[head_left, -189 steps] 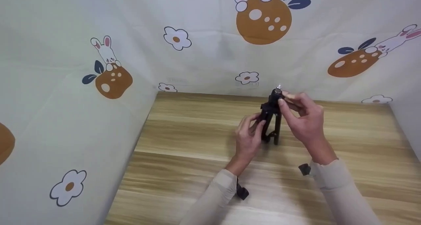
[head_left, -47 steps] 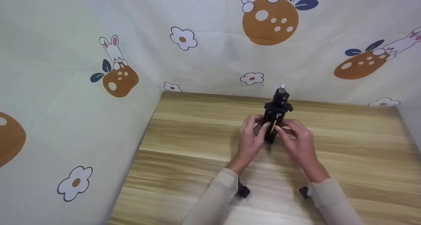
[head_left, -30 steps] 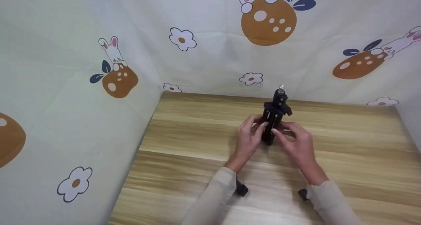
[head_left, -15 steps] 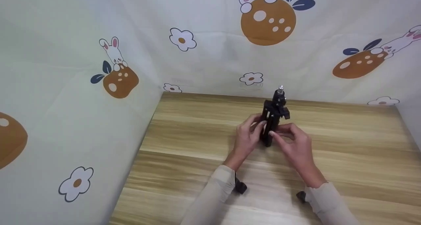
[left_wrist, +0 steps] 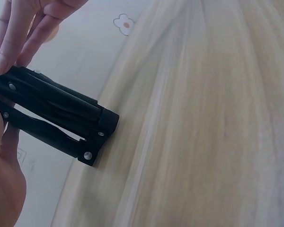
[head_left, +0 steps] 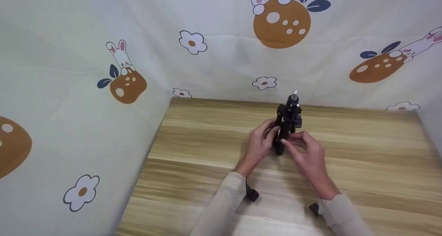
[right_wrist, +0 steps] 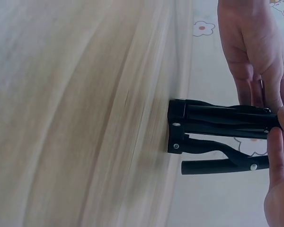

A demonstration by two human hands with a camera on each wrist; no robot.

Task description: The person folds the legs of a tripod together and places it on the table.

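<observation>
A black tripod stand [head_left: 286, 125] with a silver screw tip stands upright near the back of the table, its legs folded nearly together. My left hand [head_left: 258, 139] grips a leg on its left side between thumb and fingers. On the lower right part, my right hand [head_left: 307, 153] pinches another leg with thumb and fingertips. In the right wrist view, one leg tube [right_wrist: 213, 166] sits a little out from the rest, its end apart from the bottom bracket [right_wrist: 176, 126]. The left wrist view shows the bracket [left_wrist: 98, 137] low over the wood. A black knob [head_left: 298, 121] juts out at the right.
The wood-grain table [head_left: 193, 132] meets a pale wall cloth [head_left: 221, 63] printed with rabbits, oranges and flowers, close behind the stand. Another cloth side [head_left: 51, 136] rises at the left. Black wrist pieces [head_left: 252, 194] show at the sleeve cuffs.
Earlier my right hand was up at the stand's top; it has come down to the legs. Over the last second the stand has turned about its upright axis and a gap between legs shows.
</observation>
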